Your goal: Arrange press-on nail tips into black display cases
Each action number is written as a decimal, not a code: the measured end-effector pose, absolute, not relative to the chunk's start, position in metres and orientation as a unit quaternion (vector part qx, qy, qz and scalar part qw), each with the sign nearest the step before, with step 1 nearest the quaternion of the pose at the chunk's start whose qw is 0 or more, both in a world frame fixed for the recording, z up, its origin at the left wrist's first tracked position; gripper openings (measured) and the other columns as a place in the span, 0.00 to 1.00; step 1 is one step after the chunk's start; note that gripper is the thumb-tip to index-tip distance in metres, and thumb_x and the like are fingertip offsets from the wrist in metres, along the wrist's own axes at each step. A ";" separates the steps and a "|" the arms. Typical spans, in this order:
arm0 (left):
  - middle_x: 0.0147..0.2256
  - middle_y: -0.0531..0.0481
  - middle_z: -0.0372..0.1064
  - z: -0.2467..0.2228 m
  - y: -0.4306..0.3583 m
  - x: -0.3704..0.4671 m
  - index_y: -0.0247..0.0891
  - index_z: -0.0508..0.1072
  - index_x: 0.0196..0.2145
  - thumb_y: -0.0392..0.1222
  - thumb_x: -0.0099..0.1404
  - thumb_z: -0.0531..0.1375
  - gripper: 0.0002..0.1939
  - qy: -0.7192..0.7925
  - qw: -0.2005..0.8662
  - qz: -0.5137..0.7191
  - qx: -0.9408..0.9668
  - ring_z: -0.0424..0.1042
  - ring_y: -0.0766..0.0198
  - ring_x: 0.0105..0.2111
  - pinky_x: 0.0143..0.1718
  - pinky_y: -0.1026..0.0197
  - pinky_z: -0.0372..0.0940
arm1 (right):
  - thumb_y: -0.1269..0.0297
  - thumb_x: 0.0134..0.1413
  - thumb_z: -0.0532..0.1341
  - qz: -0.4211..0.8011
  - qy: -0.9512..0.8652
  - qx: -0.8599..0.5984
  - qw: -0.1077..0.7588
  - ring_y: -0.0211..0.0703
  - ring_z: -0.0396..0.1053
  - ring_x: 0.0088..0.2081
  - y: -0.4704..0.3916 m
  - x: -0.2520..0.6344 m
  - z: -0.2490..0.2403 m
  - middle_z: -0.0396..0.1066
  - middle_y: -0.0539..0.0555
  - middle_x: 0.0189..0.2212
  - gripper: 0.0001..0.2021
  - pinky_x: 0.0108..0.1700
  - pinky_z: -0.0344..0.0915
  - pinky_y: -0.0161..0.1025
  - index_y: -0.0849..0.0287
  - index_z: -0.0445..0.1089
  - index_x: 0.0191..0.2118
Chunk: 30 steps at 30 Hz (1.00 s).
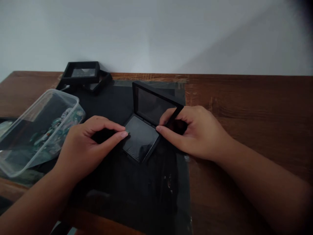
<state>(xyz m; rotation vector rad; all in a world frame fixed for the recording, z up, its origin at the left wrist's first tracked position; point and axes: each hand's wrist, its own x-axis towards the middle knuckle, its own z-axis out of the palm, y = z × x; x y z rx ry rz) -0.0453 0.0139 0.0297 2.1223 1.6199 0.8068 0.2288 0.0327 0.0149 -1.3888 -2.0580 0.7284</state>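
Note:
A black hinged display case with clear film panes (143, 135) stands opened on the dark mat, its lid (156, 102) tilted up at the back. My right hand (193, 132) grips the case near the hinge at its right side, thumb on the lower half and fingers by the lid. Over the left edge of the lower half, my left hand (97, 140) has thumb and forefinger pinched together. Whatever is between those fingertips is too small to name. The lower pane looks glossy, with wrinkles toward its front.
A clear plastic tub (31, 140) of small greenish pieces lies tipped at the left. More black display frames (80, 76) are stacked at the back left. Beneath the case is a worn dark mat (137, 195) on a wooden table (256, 114), against a pale wall (146, 36).

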 end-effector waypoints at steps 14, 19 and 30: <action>0.39 0.53 0.82 0.029 0.012 -0.044 0.48 0.85 0.41 0.40 0.68 0.68 0.05 0.515 0.151 0.258 0.803 0.78 0.61 0.42 0.44 0.58 0.71 | 0.62 0.54 0.63 0.236 -0.783 -0.509 0.269 0.40 0.73 0.27 0.035 0.228 0.014 0.76 0.46 0.23 0.06 0.29 0.59 0.37 0.53 0.78 0.32; 0.38 0.51 0.79 0.026 0.015 -0.041 0.44 0.83 0.37 0.38 0.67 0.68 0.02 0.513 0.134 0.260 0.807 0.76 0.58 0.43 0.47 0.54 0.67 | 0.58 0.54 0.62 0.238 -0.783 -0.511 0.262 0.43 0.74 0.27 0.036 0.229 0.009 0.77 0.48 0.26 0.07 0.29 0.62 0.40 0.52 0.78 0.33; 0.36 0.49 0.76 0.020 0.017 -0.034 0.41 0.73 0.31 0.40 0.69 0.66 0.08 0.513 0.136 0.262 0.806 0.72 0.55 0.42 0.49 0.49 0.64 | 0.50 0.56 0.59 0.207 -0.796 -0.523 0.223 0.46 0.74 0.27 0.039 0.236 -0.004 0.77 0.49 0.27 0.14 0.30 0.64 0.44 0.52 0.76 0.35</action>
